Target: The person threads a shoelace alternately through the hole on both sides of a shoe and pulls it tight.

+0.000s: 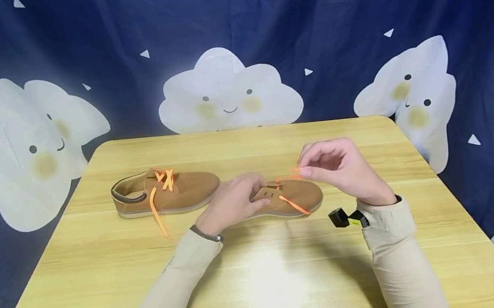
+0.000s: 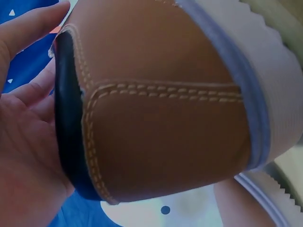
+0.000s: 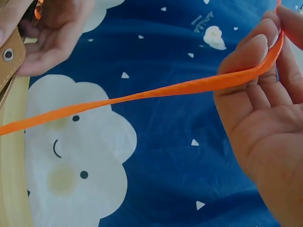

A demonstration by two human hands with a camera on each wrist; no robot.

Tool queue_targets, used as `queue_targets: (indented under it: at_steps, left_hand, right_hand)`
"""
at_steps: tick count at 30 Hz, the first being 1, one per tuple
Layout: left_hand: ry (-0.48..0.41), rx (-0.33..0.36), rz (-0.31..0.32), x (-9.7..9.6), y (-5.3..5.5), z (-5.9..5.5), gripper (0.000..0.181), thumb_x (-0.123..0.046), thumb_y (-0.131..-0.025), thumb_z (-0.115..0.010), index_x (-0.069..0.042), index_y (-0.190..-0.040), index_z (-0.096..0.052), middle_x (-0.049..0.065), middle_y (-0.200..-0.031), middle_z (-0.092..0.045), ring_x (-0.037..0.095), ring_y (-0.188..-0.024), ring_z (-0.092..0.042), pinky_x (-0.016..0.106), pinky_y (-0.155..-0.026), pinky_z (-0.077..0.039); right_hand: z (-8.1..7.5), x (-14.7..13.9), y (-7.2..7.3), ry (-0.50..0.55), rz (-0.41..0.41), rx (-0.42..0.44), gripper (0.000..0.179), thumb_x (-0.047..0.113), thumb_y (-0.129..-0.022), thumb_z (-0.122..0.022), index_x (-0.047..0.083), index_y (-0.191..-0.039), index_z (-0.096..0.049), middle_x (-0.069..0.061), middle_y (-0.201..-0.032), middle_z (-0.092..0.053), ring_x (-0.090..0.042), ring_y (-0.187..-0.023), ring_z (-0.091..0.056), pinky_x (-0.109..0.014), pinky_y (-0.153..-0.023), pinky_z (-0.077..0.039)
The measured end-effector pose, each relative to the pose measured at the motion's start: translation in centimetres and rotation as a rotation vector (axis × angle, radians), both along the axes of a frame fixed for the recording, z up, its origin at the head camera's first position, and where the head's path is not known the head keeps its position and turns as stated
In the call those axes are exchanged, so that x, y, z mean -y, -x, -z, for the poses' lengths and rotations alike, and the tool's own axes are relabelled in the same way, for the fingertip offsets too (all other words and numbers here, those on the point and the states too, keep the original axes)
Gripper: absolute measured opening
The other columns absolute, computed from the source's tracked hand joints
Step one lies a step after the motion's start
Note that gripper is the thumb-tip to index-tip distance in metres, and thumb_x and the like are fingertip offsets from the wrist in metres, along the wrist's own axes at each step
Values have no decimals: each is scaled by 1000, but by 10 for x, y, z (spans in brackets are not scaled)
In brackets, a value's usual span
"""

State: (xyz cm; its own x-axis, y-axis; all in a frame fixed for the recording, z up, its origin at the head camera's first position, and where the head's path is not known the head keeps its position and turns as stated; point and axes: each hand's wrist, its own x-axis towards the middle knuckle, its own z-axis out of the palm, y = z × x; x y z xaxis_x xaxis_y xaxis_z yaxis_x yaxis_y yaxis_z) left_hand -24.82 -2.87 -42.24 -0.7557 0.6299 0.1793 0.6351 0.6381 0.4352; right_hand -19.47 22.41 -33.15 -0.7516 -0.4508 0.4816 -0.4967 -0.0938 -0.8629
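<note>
Apparently at an early stage of lacing, to judge by the low-cut brown leather-look shoe with pale stitching point(image 1: 294, 191), near the middle of the pale wood-grain desk point(image 1: 74, 289), toe pointing right.

Done so far: a flat bright-orange lace point(image 3: 189, 88) threaded through the front of the shoe, with one length drawn out toward the right and another hanging loose down the near side.

Left to do, as far as can be judged: the rows farther up. Can make out two bare holes on the near flap in the head view, plus a bare metal-rimmed eyelet point(image 3: 8, 54) in the right wrist view. Cannot count the far side.

Farther left on the desk: a second low-cut brown shoe point(image 1: 194, 186), with a matching orange lace point(image 1: 158, 216) crisscrossed at the front and trailing down the near side. Seemingly further along, though without any visible bow.

As for the hands: left hand point(image 1: 230, 202) over the rear of the unfinished shoe, gripping with thumb against the near flap and fingers across the opening, probably for steadiness. Right hand point(image 1: 343, 168) raised beside the toe, thumb and forefinger pinched together on the lace, with a nearly straight stretch running back toward the shoe.
</note>
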Motion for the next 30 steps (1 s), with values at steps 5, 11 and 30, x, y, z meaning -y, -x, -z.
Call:
queue_targets:
  at_steps: [5,11,30]
  left_hand:
    - [1,43,14,-1,0,5,40,-35,-93,-77,-12,-125,-70,-4,-76,-52,6,-62,-42,21,-53,-33]
    - [1,73,23,-2,-2,5,40,-32,-95,-76,-10,-127,-69,-3,-78,-53,8,-65,-45,22,-56,-36]
    - [-14,104,7,-6,0,4,24,-30,-94,-77,-16,-113,-71,-5,-73,-47,8,-62,-41,23,-53,-30]
  right_hand:
    - [-1,3,-4,2,-19,-9,21,-15,-89,-67,5,-93,-73,-1,-89,-70,-17,-81,-63,-25,-73,-55]
    - [1,5,-4,57,-62,-46,19,-13,-94,-62,4,-95,-70,0,-87,-69,-16,-79,-64,-25,-75,-55]
    - [9,27,-8,-740,103,-276,21,6,-88,-75,20,-75,-67,13,-67,-49,0,-59,-43,-18,-55,-40]
